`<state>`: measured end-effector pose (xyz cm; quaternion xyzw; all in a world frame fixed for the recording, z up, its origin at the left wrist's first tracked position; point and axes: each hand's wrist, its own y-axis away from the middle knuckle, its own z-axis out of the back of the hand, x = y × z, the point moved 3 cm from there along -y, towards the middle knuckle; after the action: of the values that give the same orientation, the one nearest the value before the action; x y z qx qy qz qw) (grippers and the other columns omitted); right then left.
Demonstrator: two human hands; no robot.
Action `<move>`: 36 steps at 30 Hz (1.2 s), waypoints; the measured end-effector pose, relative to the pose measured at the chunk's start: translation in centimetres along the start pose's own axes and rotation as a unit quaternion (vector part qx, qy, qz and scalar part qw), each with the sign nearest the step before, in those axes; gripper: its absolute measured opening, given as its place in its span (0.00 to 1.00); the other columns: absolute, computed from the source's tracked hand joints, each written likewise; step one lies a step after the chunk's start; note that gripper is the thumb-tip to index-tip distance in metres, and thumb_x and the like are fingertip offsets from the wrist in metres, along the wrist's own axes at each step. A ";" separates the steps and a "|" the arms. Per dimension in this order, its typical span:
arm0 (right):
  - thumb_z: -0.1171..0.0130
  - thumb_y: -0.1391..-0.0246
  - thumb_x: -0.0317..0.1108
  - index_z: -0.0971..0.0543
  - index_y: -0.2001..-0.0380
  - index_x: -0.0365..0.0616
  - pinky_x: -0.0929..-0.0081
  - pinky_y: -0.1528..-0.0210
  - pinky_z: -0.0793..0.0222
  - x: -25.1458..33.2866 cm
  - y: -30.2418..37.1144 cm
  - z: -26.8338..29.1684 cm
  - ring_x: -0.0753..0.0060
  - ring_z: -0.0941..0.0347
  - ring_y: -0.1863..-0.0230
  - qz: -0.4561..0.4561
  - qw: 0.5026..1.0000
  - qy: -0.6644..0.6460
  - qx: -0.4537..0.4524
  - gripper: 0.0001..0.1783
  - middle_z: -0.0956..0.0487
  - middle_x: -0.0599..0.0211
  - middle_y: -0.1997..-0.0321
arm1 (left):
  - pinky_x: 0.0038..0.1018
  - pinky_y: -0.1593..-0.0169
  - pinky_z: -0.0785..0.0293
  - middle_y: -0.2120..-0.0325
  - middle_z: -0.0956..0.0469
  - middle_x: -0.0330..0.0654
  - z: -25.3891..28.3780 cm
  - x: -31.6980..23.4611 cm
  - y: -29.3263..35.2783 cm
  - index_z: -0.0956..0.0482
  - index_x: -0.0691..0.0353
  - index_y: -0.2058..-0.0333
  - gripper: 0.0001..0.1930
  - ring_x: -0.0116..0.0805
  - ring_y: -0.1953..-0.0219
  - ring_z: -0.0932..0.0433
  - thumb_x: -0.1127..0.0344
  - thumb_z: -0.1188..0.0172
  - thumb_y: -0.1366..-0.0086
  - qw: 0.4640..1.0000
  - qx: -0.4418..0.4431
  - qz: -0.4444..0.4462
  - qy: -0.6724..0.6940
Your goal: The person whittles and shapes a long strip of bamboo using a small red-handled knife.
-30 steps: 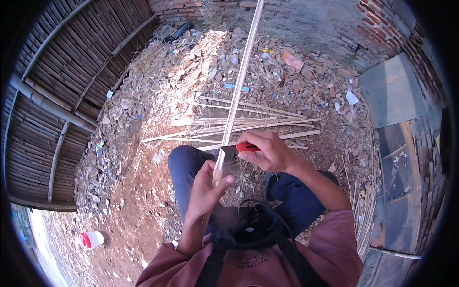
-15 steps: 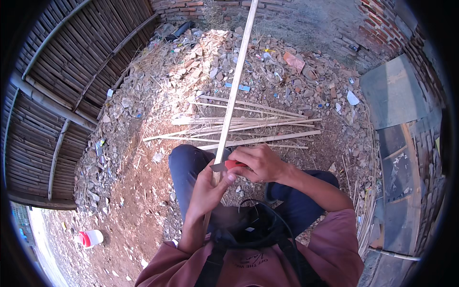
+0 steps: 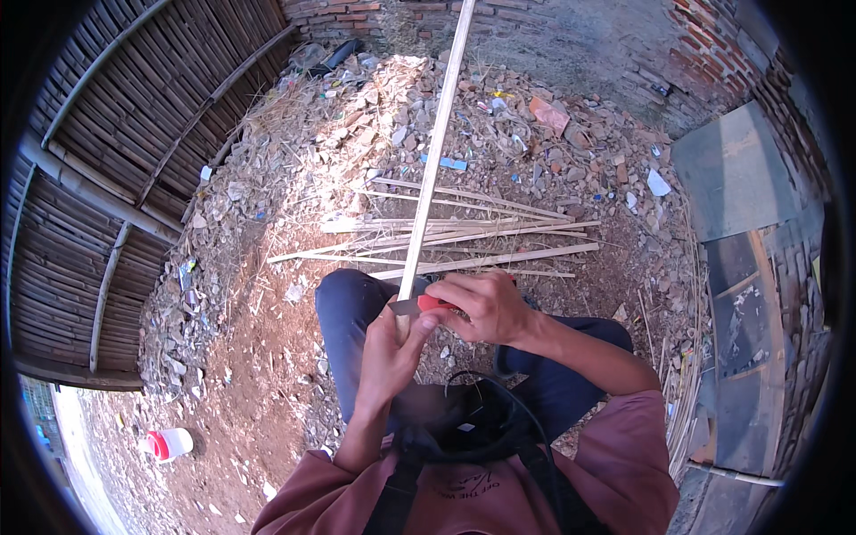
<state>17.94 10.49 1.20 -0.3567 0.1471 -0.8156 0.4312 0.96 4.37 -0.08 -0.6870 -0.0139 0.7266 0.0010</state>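
Observation:
A long pale strip of wood or split bamboo (image 3: 433,152) rises from between my knees and slants up to the top edge of the view. My left hand (image 3: 390,352) is closed around its lower end, thumb along the right side. In my right hand (image 3: 481,305) is a red-handled knife (image 3: 432,303), gripped by its handle. The knife's short blade lies across the strip, just above my left thumb. Beyond my knees several similar strips (image 3: 508,260) lie crossed over one another on the ground.
Rubble and litter (image 3: 571,152) cover the ground up to a brick wall (image 3: 571,53). A bamboo-slat wall (image 3: 98,223) stands on the left, grey panels (image 3: 740,169) on the right. A clear container with a red band (image 3: 169,444) lies at lower left.
The strip has tilted slightly, its top end shifting left. The knife and both hands stay nearly in place, with the blade turned a little across the strip.

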 end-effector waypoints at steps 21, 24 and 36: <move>0.32 0.37 0.45 0.18 0.61 0.52 0.66 0.79 0.25 0.3 -0.3 -0.1 0.64 0.19 0.78 -0.017 0.994 0.091 -0.061 0.11 0.20 0.68 0.74 | 0.25 0.70 0.33 0.77 0.25 0.36 0.2 -0.9 -0.6 0.19 0.69 0.58 0.18 0.22 0.73 0.31 0.55 0.35 0.25 0.990 -0.052 -0.008 -0.132; 0.32 0.37 0.46 0.17 0.61 0.51 0.66 0.78 0.24 0.2 -0.7 0.8 0.64 0.17 0.77 -0.029 0.993 0.109 -0.043 0.12 0.19 0.68 0.72 | 0.28 0.72 0.33 0.81 0.27 0.38 0.4 -0.8 -0.5 0.20 0.69 0.60 0.19 0.23 0.76 0.33 0.54 0.33 0.27 0.988 -0.051 -0.004 -0.146; 0.39 0.29 0.40 0.19 0.56 0.36 0.70 0.69 0.27 -6.6 -1.2 8.6 0.69 0.18 0.72 -0.240 0.953 0.014 -0.186 0.15 0.16 0.61 0.72 | 0.35 0.73 0.34 0.84 0.30 0.43 0.9 0.7 1.6 0.27 0.67 0.67 0.23 0.28 0.79 0.34 0.51 0.33 0.27 0.987 -0.004 0.045 -0.155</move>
<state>25.76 17.09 4.88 -0.4443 0.2122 -0.8580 0.1463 0.10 2.74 -0.76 -0.5659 0.0143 0.8235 -0.0371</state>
